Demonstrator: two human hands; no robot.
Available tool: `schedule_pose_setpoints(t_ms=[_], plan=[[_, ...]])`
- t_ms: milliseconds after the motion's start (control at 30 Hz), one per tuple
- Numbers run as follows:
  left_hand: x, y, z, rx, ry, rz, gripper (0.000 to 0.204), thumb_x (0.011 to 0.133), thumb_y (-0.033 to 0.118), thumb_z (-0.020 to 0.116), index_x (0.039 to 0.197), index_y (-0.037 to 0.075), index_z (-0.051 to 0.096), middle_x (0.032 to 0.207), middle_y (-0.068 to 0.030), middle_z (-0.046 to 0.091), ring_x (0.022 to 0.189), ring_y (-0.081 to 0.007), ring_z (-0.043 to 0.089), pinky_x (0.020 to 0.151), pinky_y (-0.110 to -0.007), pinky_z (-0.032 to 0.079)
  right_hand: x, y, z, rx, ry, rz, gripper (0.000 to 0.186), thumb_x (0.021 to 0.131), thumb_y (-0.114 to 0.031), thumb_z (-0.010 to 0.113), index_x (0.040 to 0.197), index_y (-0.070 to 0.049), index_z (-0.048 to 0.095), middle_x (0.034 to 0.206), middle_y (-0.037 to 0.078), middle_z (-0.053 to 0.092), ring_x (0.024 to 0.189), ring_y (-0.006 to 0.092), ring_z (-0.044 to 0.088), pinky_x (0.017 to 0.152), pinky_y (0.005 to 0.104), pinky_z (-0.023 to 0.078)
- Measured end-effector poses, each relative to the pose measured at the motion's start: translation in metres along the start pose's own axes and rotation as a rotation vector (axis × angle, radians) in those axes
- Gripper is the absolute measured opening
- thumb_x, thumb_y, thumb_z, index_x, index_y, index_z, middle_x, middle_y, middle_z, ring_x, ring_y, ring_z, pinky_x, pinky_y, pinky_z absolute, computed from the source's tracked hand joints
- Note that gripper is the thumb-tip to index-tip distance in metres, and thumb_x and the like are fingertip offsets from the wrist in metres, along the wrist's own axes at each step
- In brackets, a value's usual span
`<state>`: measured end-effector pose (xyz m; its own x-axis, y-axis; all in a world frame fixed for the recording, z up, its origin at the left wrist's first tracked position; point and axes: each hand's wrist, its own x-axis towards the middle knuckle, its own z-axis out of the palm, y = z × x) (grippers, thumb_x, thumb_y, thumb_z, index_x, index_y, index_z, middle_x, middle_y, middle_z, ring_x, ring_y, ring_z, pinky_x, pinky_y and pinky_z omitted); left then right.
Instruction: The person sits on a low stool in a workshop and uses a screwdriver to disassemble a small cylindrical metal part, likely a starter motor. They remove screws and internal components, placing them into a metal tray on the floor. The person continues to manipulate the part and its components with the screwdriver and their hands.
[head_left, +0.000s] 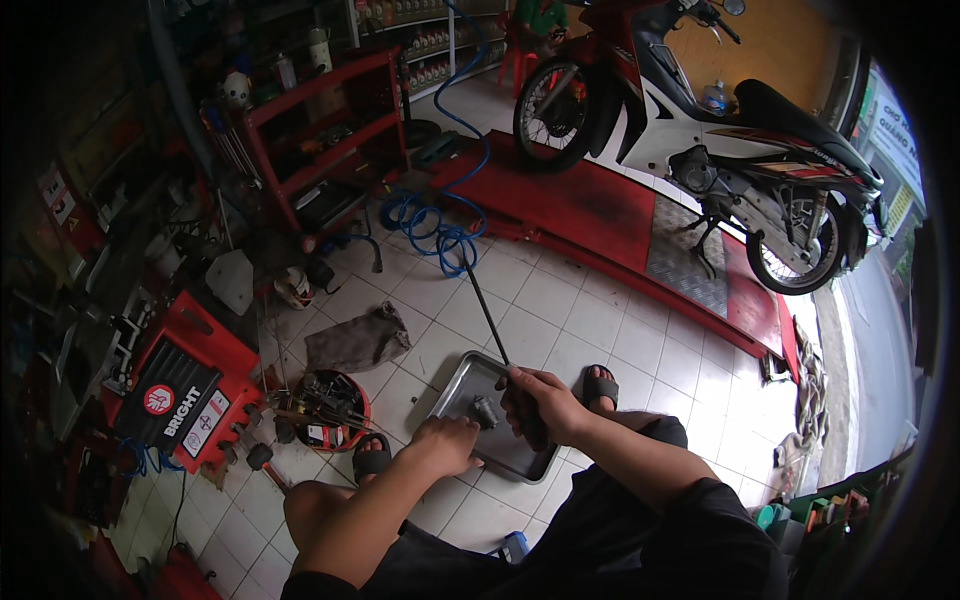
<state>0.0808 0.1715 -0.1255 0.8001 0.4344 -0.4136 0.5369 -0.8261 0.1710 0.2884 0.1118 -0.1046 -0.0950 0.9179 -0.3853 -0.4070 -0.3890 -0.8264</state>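
My right hand (537, 402) grips the dark handle of a long thin black rod (483, 305), which points up and away over the floor. Below it lies a rectangular metal tray (448, 398). Over the tray, my left hand (450, 440) has its fingers curled at a small cylindrical grey metal part (485, 412), apparently gripping it; the fingertips are hidden. My sandalled feet (600, 385) are on either side of the tray.
A motorbike (700, 175) stands on a red lift (560, 205). Red tool shelves (320, 135), coiled blue hose (440, 240), a rag (355, 335), a tub of tools (330, 395) and a red machine (185, 380) surround the tiled workspace. A seated person (535, 25) is at the back.
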Motion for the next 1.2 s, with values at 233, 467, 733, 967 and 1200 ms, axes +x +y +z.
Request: schedule_pose_setpoints(t_ms=[233,467,733,967,1200], plan=[[0.000,0.000,0.000,0.013,-0.002,0.006,0.054,0.088,0.045,0.072,0.122,0.005,0.060,0.120,-0.0131,0.066,0.113,-0.0309,0.066,0.096,-0.044,0.052,0.001,0.002,-0.002,0.012,-0.002,0.010,0.037,0.106,-0.041,0.050,0.109,-0.005,0.057,0.084,0.007,0.058,0.071,0.0197,0.059,0.062,0.0353,0.052],[0.006,-0.007,0.004,0.037,-0.056,0.023,0.065,0.090,0.050,0.067,0.134,0.003,0.055,0.123,-0.0153,0.064,0.113,-0.0325,0.064,0.097,-0.046,0.051,0.000,-0.001,0.002,-0.010,0.009,0.014,0.036,0.106,-0.040,0.050,0.109,-0.005,0.058,0.084,0.008,0.060,0.071,0.0200,0.061,0.061,0.0356,0.052],[0.000,-0.003,0.005,0.042,-0.054,0.010,0.065,0.089,0.049,0.068,0.134,0.004,0.055,0.125,-0.0154,0.064,0.112,-0.0324,0.065,0.097,-0.045,0.052,0.000,-0.001,0.001,-0.013,-0.001,0.020,0.035,0.106,-0.039,0.050,0.109,-0.005,0.059,0.084,0.008,0.060,0.070,0.0196,0.061,0.061,0.0349,0.053],[0.007,-0.002,-0.001,0.050,-0.061,0.014,0.066,0.090,0.049,0.067,0.137,0.005,0.053,0.126,-0.0145,0.063,0.113,-0.0327,0.064,0.098,-0.045,0.051,-0.001,0.001,-0.002,-0.004,0.023,0.015,0.036,0.105,-0.040,0.052,0.110,-0.004,0.059,0.084,0.008,0.061,0.069,0.0199,0.061,0.060,0.0350,0.053],[0.007,-0.004,0.000,0.037,-0.112,-0.009,0.067,0.091,0.050,0.066,0.138,0.005,0.052,0.126,-0.0148,0.063,0.113,-0.0328,0.064,0.098,-0.046,0.051,0.002,0.003,-0.002,0.011,-0.005,0.004,0.037,0.105,-0.041,0.053,0.110,-0.005,0.059,0.084,0.007,0.062,0.069,0.0195,0.062,0.059,0.0344,0.053]])
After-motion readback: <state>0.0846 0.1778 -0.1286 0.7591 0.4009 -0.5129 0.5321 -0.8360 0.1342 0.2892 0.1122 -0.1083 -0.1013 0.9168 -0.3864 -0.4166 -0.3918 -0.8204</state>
